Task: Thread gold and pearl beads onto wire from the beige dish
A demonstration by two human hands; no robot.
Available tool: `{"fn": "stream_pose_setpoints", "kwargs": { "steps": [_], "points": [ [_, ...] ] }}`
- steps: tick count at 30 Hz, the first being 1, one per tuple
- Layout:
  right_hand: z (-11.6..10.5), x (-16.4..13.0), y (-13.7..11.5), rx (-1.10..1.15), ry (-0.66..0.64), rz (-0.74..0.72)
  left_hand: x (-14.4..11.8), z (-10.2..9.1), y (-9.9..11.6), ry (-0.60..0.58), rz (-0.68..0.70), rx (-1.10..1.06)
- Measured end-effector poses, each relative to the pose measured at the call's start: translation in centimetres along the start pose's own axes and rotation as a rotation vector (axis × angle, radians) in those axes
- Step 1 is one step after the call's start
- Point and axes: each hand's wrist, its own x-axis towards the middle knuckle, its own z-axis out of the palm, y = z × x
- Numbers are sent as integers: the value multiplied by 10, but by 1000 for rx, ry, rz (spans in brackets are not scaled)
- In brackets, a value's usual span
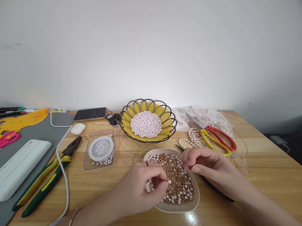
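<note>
Front and centre on the wooden table [259, 174] sits the beige dish [177, 207], heaped with small gold beads and pale pearls [179, 179], its long side running away from the person towards the wall. The left hand [142, 188] hovers over the dish's near left edge, fingertips pinched together right down among the beads; what they grip is too small to make out. The right hand [210, 165] sits at the far right rim, thumb and fingers closed together on something tiny, hard to tell what. Just behind, a yellow wire basket [166, 120] carries a mound of pink-white pearls [146, 124]. Left of the dish, a clear tray [88, 161] holds a spool of thread [101, 148] with a few pearls. Red-and-yellow scissors [214, 136] lie to the right, blades pointing far left
</note>
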Motion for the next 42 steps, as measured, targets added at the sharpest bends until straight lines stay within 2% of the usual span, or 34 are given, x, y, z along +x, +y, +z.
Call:
{"fn": "stream_pose_setpoints", "kwargs": {
  "steps": [24, 42],
  "points": [
    [-2, 0, -2, -51, 19, -60, 0, 1, -2, 6, -1, 9],
    [1, 1, -4, -79, -30, -107, -1, 1, -3, 7, 10, -10]
  ]
}}
